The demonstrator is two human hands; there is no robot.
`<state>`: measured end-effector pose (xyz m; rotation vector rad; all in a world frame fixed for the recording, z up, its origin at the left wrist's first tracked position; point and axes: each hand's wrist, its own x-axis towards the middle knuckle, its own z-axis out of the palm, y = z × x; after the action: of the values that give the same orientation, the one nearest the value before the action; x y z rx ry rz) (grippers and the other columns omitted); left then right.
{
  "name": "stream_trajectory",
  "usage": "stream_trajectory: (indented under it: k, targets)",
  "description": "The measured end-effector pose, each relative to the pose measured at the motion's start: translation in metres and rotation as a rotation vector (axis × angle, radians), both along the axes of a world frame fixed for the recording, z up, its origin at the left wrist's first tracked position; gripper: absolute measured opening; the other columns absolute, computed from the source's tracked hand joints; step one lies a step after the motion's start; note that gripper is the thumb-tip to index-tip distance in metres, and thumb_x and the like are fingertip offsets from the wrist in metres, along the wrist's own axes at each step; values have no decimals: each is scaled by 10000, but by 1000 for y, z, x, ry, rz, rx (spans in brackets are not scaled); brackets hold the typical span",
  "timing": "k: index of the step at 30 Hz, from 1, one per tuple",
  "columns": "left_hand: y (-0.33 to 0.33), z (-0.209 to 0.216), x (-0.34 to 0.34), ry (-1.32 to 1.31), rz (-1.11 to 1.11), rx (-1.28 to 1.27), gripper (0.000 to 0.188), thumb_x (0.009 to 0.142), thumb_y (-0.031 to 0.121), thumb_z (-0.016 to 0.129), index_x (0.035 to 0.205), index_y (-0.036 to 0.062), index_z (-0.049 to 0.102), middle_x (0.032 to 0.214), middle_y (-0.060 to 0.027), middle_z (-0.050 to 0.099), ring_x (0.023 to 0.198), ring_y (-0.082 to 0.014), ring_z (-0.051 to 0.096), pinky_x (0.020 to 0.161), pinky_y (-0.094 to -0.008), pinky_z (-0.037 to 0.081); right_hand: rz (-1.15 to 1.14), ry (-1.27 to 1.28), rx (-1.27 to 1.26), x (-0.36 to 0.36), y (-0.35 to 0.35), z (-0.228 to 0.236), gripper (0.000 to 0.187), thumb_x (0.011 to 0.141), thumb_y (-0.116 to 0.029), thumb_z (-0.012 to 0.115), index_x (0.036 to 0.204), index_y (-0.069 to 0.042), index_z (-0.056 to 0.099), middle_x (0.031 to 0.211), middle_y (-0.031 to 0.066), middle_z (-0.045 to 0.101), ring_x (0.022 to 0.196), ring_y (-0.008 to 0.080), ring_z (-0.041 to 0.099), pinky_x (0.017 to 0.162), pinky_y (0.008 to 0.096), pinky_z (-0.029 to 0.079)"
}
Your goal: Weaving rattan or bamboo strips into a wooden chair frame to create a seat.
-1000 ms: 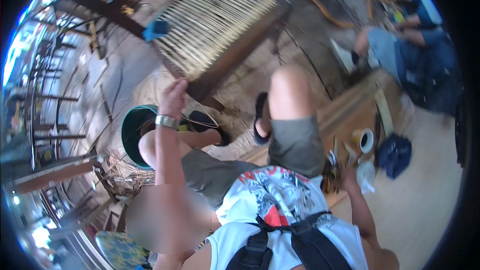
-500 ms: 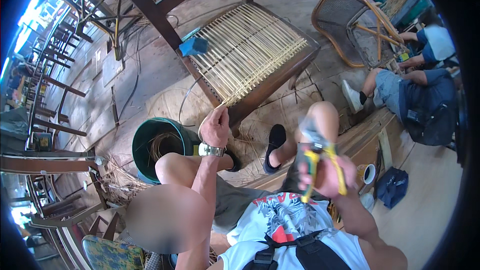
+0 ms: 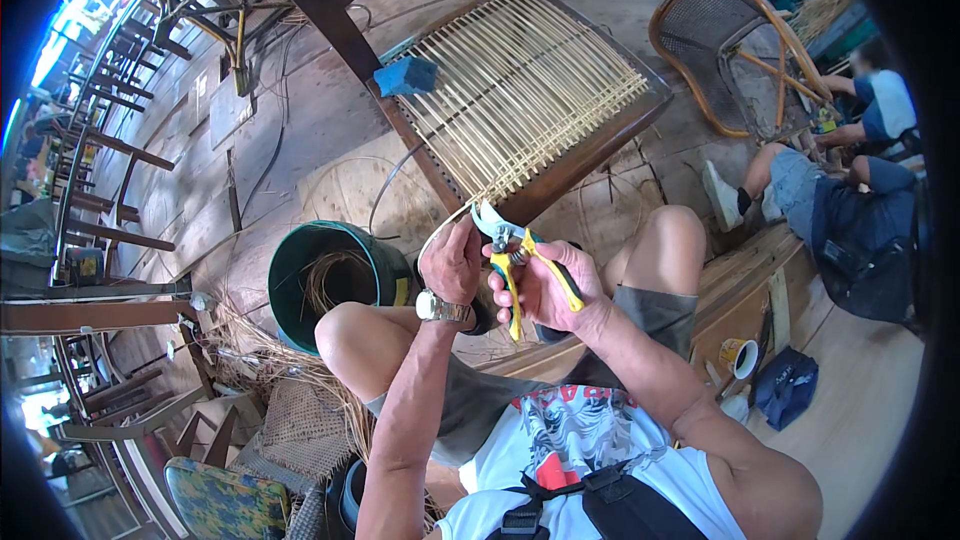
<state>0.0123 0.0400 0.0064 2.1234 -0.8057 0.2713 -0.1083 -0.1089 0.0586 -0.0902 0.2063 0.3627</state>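
Note:
A dark wooden chair (image 3: pixel 560 180) stands before me, its seat strung with pale cane strands (image 3: pixel 520 90). At the seat's near corner my left hand (image 3: pixel 452 258) pinches the end of a cane strand (image 3: pixel 447 223); a metal watch is on that wrist. My right hand (image 3: pixel 548 285) grips pruning shears (image 3: pixel 510 252) with yellow and green handles. Their blades are parted and sit at the corner, right beside the left fingertips; whether they touch the strand I cannot tell. A blue block-like piece (image 3: pixel 407 76) lies on the seat's left edge.
A dark green bucket (image 3: pixel 285 280) with cane scraps stands left of my knees. Loose strands (image 3: pixel 250 340) litter the floor there. Back right is a rattan chair (image 3: pixel 700 50), near a seated person (image 3: pixel 860 210). A cup (image 3: pixel 740 357) and dark blue cloth (image 3: pixel 783 387) lie at right.
My right hand has brought the shears from over my right knee leftward to the seat corner. The left hand still holds there. The view has shifted slightly.

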Motion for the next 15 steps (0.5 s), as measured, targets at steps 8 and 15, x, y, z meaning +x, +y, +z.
stream_trajectory:
  k: [8, 15]
  targets:
    - [-6, 6, -2, -19, 9, -14, 202, 890, 69, 668, 1088, 97, 696, 852, -109, 678, 758, -315, 680, 641, -400, 542, -68, 17, 23, 3, 3, -6, 662, 914, -450, 617, 1398, -8, 520, 1053, 155, 648, 876, 253, 614, 823, 421, 477]
    - [-7, 5, -3, -30, 14, -6, 186, 888, 41, 672, 1068, 81, 701, 847, -118, 681, 749, -315, 681, 642, -391, 542, -91, -1, -1, 1, 5, -16, 558, 948, -399, 605, 1349, -18, 531, 972, 118, 649, 812, 211, 615, 767, 378, 479]
